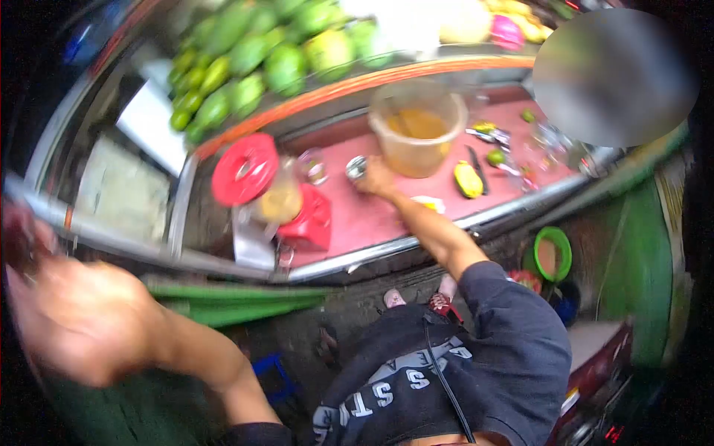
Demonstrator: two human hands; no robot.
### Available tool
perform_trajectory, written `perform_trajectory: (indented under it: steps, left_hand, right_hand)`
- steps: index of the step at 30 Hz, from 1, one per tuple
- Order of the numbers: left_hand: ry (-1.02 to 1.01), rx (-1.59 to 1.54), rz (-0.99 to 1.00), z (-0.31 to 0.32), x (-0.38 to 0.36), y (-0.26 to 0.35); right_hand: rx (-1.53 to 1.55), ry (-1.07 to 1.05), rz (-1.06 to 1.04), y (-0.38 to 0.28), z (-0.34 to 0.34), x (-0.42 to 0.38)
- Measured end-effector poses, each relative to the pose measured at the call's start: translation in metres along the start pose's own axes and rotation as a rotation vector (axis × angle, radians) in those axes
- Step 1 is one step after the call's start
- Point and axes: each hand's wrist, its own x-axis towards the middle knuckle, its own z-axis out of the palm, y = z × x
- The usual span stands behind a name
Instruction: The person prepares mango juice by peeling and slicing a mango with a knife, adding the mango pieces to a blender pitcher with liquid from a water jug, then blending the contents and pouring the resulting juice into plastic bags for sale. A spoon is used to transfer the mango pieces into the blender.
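On the pink counter, my right hand [378, 178] has its fingers closed round a small silvery cup [357, 168]. Just behind it stands a translucent bucket [418, 152] of orange-brown liquid. My left hand [93, 320] is raised at the far left, blurred, its fingers curled round something dark red that I cannot make out. Left of my right hand are a small clear cup [314, 168] and a red blender [306, 223] holding a pale yellow mix. A large red lid-like top [245, 169] is beside the blender jar.
Green fruit [286, 68] is piled on the shelf behind an orange edge. A cut yellow fruit [468, 180], a knife [478, 169] and clear plastic [547, 145] lie on the counter's right. A green basin [552, 254] stands on the floor. A blurred-out area covers the upper right.
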Motion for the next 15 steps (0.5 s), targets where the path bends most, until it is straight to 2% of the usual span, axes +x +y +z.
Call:
perform_trajectory:
  steps: [1, 3, 4, 5, 6, 7, 8, 9, 11, 12, 13, 15]
  left_hand:
    - [0.024, -0.113, -0.006, 0.020, -0.001, 0.001]
    - [-0.114, -0.209, -0.152, 0.050, -0.046, 0.007]
    - [-0.182, -0.256, -0.193, 0.065, -0.069, 0.002]
    - [-0.216, -0.269, -0.427, 0.079, -0.090, 0.015]
    - [-0.333, -0.298, -0.492, 0.089, -0.110, 0.019]
    - [-0.402, -0.320, -0.548, 0.097, -0.130, 0.023]
    - [-0.478, -0.349, -0.606, 0.101, -0.153, 0.028]
    - [-0.528, -0.405, -0.674, 0.100, -0.178, 0.034]
    - [-0.696, -0.474, -0.747, 0.085, -0.229, 0.039]
    - [-0.805, -0.422, -0.710, 0.071, -0.257, 0.041]
    - [-0.890, -0.380, -0.837, 0.056, -0.291, 0.044]
    - [-1.141, -0.349, -0.959, 0.024, -0.353, 0.052]
  right_hand:
    - [0.040, 0.001, 0.021, 0.007, 0.015, 0.003]
    - [0.089, 0.002, 0.097, 0.010, 0.038, 0.009]
    - [0.018, -0.069, 0.046, 0.032, 0.075, 0.036]
    - [0.159, -0.137, -0.083, 0.020, 0.042, 0.021]
    - [0.299, -0.211, -0.210, 0.005, 0.013, 0.002]
    - [0.309, -0.117, -0.190, 0.009, 0.035, 0.008]
    - [0.258, 0.299, -0.235, 0.001, 0.053, -0.005]
    - [0.371, 0.155, -0.189, -0.016, 0.004, -0.037]
    - [0.674, 0.567, -0.386, -0.031, -0.049, -0.128]
    - [0.705, 0.318, -0.177, -0.032, -0.074, -0.171]
    - [0.563, 0.324, -0.212, -0.014, -0.053, -0.196]
    - [0.451, 0.370, -0.206, 0.017, -0.046, -0.270]
